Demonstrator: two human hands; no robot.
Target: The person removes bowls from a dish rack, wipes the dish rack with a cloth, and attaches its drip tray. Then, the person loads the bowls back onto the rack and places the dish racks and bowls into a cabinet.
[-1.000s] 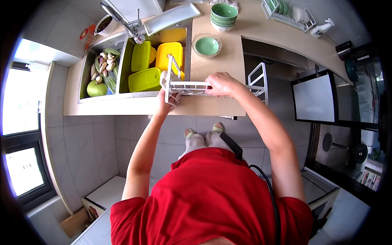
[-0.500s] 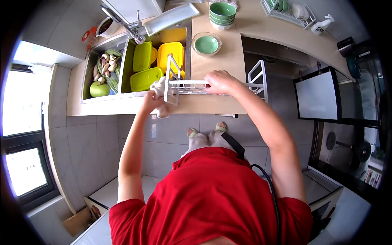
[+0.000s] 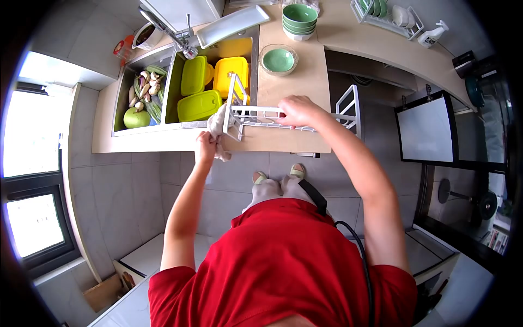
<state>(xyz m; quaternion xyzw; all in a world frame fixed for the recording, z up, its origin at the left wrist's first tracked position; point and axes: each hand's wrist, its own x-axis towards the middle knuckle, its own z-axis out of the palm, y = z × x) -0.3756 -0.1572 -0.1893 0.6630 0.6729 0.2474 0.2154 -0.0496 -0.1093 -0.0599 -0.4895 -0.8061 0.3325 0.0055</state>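
Cloth [image 3: 217,122], one, pinched in left hand [image 3: 205,146]; one white rack [image 3: 261,109] gripped in right hand [image 3: 298,110]

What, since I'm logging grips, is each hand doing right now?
Left hand: closed, holding the pale cloth by the rack's left end.
Right hand: closed, holding the white wire rack by its long side.

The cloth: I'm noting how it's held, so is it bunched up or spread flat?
Bunched up: the cloth shows as a crumpled, creased lump at the left hand, not a flat sheet.
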